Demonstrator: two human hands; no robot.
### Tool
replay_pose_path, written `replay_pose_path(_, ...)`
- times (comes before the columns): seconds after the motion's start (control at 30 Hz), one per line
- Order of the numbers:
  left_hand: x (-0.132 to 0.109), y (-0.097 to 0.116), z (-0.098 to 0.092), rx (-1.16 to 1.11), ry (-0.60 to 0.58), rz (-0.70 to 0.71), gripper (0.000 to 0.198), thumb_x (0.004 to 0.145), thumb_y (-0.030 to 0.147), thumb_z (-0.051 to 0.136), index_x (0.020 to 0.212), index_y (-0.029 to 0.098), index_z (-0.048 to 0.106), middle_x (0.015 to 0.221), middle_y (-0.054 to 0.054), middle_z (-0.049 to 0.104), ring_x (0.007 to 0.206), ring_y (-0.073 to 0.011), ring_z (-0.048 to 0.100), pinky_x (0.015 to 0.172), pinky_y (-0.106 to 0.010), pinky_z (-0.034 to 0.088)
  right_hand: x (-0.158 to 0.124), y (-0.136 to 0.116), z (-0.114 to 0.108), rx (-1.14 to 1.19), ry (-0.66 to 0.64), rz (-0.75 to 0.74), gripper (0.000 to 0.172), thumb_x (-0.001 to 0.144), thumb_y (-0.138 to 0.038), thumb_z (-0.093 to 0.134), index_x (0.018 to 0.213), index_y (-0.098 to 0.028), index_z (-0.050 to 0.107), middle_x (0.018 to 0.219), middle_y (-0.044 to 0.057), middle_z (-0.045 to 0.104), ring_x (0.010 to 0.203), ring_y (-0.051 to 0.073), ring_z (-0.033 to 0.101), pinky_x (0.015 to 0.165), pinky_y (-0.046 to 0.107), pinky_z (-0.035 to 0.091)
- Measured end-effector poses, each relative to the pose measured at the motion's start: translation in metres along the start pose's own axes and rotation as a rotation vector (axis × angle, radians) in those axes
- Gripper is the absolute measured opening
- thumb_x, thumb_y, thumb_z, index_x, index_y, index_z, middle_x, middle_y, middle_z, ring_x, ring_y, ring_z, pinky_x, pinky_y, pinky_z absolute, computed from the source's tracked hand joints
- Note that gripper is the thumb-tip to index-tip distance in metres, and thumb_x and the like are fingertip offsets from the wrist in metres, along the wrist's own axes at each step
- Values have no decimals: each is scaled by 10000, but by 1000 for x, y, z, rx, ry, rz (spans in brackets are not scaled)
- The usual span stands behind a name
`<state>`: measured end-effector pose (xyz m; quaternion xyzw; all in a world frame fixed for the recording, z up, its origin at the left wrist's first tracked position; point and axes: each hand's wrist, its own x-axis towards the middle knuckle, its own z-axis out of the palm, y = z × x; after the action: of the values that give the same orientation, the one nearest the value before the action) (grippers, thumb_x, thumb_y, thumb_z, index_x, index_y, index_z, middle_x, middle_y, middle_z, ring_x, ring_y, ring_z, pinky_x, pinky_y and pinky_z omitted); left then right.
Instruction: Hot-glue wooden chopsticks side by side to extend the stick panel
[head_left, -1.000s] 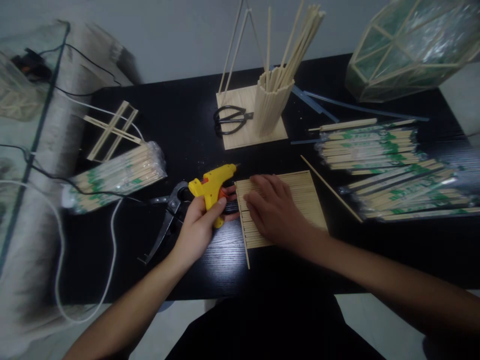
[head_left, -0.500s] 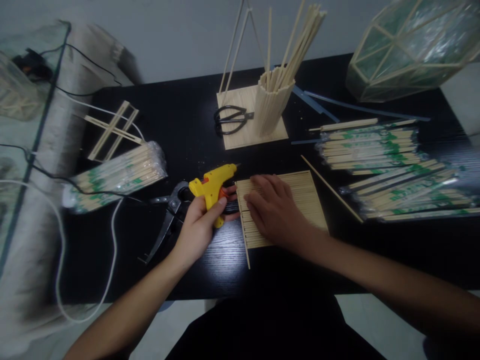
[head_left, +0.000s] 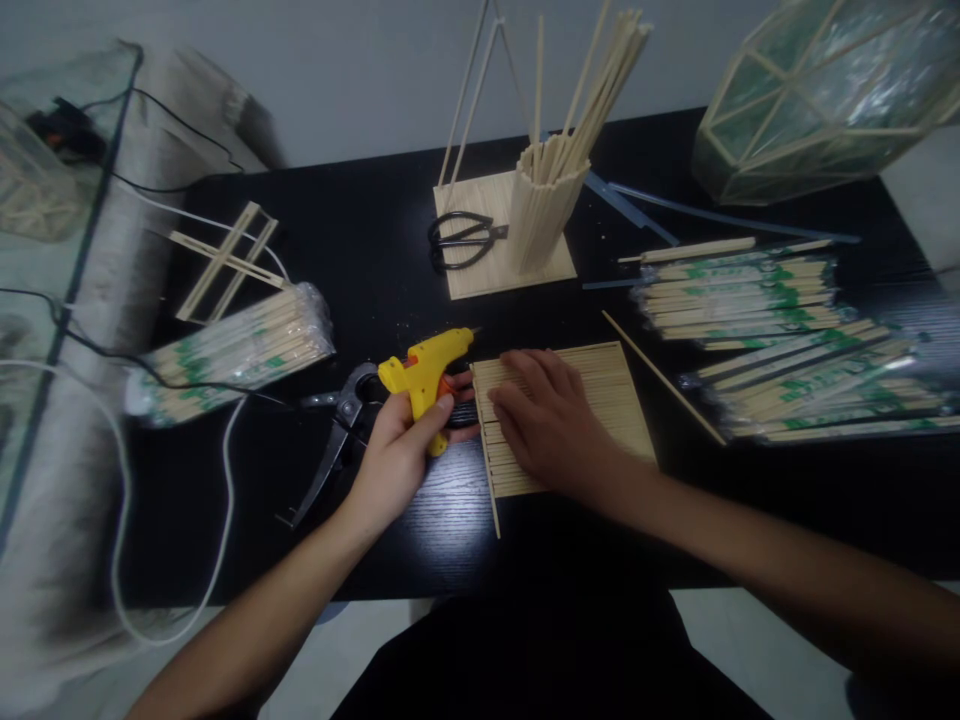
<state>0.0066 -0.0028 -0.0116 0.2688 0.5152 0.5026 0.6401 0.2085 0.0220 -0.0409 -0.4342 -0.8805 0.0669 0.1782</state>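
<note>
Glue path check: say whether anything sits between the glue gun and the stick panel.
Nothing visible. The glue gun, in the left hand, sits beside the stick panel; the right hand lies flat on it.

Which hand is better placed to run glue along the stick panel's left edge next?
Left, probably. The left hand grips the glue gun right beside the stick panel, while the right hand lies flat on the panel, pressing it to the table.
</note>
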Motion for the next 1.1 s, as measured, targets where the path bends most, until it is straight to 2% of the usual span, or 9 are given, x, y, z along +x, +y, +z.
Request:
replay_pose_path(0.73, -1, 1, 1, 26, 4, -17, 343, 893, 342, 860, 1155, 143, 762, 1355, -172, 779, 1220, -360, 768, 930, -526, 710, 0, 0, -2, 0, -18, 1, 157, 1036, -206, 555, 1122, -199, 686, 1497, 184, 568, 1402, 366, 456, 1192, 578, 401)
replay_pose_path(1.1, -1, 2, 1, 10, 0, -17, 329, 899, 334, 859, 1158, 154, 765, 1363, -174, 776, 1223, -369, 769, 924, -540, 714, 1, 0, -2, 4, -11, 5, 148, 1033, -197, 557, 1119, -208, 677, 1491, 181, 568, 1397, 370, 472, 1165, 587, 436)
